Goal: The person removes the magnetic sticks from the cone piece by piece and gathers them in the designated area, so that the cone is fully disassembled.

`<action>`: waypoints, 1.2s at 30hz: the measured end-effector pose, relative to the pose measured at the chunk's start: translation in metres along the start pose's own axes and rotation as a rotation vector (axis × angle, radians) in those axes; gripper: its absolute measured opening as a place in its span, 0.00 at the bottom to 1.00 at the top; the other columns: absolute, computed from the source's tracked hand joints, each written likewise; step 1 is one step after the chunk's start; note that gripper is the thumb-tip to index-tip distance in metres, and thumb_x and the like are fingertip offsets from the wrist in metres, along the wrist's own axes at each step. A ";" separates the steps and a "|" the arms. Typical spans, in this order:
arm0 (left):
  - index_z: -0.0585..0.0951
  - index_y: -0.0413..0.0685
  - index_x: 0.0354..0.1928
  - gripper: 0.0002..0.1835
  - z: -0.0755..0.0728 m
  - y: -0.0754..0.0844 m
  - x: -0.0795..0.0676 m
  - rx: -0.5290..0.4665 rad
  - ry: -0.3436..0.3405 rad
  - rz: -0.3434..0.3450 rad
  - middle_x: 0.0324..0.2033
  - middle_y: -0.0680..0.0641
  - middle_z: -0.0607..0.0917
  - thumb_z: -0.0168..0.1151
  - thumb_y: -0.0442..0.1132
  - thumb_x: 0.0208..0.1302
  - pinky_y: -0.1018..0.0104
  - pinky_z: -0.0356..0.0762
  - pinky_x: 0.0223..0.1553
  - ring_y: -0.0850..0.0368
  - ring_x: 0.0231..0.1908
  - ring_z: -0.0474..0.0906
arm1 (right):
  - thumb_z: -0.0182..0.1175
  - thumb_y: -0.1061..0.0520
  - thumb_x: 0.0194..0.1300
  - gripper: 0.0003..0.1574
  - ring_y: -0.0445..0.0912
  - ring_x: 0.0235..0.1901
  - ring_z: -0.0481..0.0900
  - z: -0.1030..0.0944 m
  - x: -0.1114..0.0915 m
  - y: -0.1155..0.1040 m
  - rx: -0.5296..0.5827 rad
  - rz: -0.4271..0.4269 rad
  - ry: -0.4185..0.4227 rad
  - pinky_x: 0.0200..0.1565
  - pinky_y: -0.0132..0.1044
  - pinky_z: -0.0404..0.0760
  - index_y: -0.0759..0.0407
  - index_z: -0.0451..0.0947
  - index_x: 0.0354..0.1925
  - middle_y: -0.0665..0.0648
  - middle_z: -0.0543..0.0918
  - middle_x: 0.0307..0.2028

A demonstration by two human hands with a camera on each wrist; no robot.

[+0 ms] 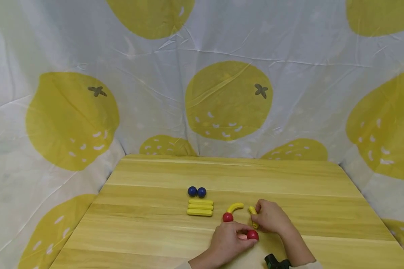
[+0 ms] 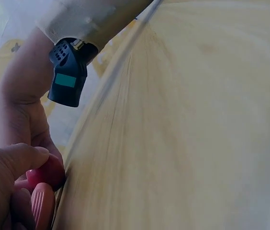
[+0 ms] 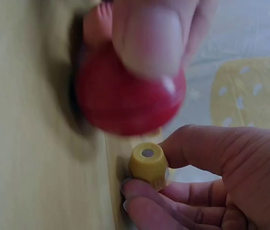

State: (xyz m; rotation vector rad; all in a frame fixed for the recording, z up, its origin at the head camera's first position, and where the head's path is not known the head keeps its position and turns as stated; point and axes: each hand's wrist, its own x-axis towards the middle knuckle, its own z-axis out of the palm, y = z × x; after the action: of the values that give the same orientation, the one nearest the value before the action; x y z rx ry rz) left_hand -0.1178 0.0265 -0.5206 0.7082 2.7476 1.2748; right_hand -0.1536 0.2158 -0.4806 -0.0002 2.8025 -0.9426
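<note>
Fingers of the left hand [image 1: 230,241] are pinching a red ball [image 1: 253,235] at the near side of the table [image 1: 138,228], spaced only to its width, with a ribbed salmon piece [image 2: 42,206] lying beside it. Looking smooth, hard and light, the ball is probably inviting a grip across its middle. Just beyond, the right hand [image 1: 272,217] is pinching a yellow rod [image 1: 252,211], likely stiff, suiting a mid-length hold. Farther left, yellow bars [image 1: 200,207] and blue balls [image 1: 192,191] are resting.

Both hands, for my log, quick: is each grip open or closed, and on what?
Left hand: closed, holding a glossy red ball.
Right hand: closed, pinching a curved yellow rod.
</note>
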 end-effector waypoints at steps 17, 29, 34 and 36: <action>0.90 0.65 0.43 0.15 -0.009 -0.002 -0.005 0.000 -0.145 0.055 0.33 0.72 0.87 0.76 0.59 0.57 0.81 0.70 0.37 0.83 0.33 0.74 | 0.66 0.51 0.65 0.19 0.47 0.24 0.73 -0.033 0.006 0.039 -0.154 0.115 0.184 0.26 0.37 0.68 0.66 0.81 0.43 0.56 0.82 0.28; 0.89 0.63 0.42 0.14 -0.016 -0.007 -0.006 -0.056 -0.228 0.047 0.31 0.72 0.85 0.78 0.56 0.55 0.80 0.71 0.38 0.81 0.31 0.74 | 0.67 0.49 0.65 0.23 0.56 0.31 0.80 -0.025 0.007 0.038 -0.261 0.031 0.282 0.35 0.51 0.80 0.66 0.81 0.48 0.61 0.84 0.34; 0.89 0.63 0.43 0.15 -0.020 -0.007 -0.007 -0.083 -0.267 0.043 0.31 0.73 0.85 0.78 0.56 0.55 0.80 0.72 0.37 0.80 0.31 0.75 | 0.68 0.54 0.65 0.15 0.61 0.46 0.81 -0.017 0.006 0.024 -0.204 -0.140 0.316 0.52 0.59 0.80 0.62 0.83 0.47 0.63 0.85 0.44; 0.89 0.62 0.43 0.15 -0.022 -0.009 -0.006 -0.109 -0.279 0.065 0.32 0.71 0.86 0.76 0.57 0.57 0.81 0.73 0.37 0.81 0.31 0.75 | 0.68 0.56 0.65 0.13 0.56 0.47 0.82 -0.013 0.006 0.016 -0.151 -0.196 0.263 0.52 0.56 0.81 0.58 0.84 0.47 0.59 0.85 0.45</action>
State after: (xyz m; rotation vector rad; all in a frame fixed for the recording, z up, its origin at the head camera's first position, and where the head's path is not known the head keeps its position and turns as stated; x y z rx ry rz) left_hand -0.1204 0.0031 -0.5141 0.8969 2.4339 1.2201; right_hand -0.1605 0.2363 -0.4814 -0.1885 3.1587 -0.8197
